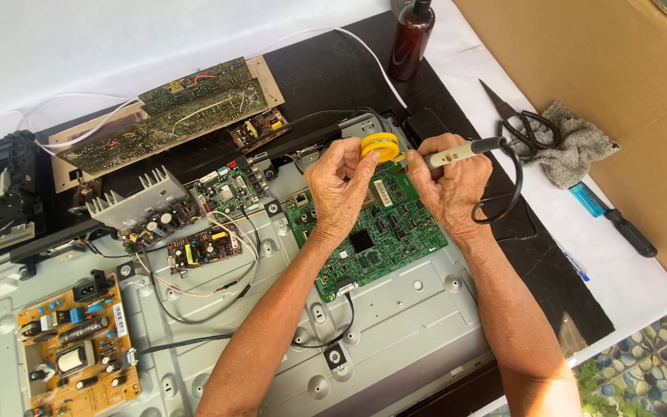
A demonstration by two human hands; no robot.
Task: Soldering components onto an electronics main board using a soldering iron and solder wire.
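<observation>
My left hand (pixel 339 187) and my right hand (pixel 449 188) are raised together over a green circuit board (pixel 376 235) that lies on the grey metal back panel (pixel 403 324) of a flat screen. Between the fingertips of both hands sits a yellow spool (pixel 380 146). The right hand also grips a soldering iron (pixel 463 152) with a pale handle and a black cable (pixel 508 193) that loops down to the right.
A yellow power board (pixel 75 347) lies at the lower left, with small boards (pixel 204 249) and a heatsink board (pixel 137 202) above it. Long dark boards (pixel 175 116) rest at the back. A brown bottle (pixel 411 38), scissors (pixel 520 123), grey rag (pixel 573 150) and screwdriver (pixel 615 222) lie at the right.
</observation>
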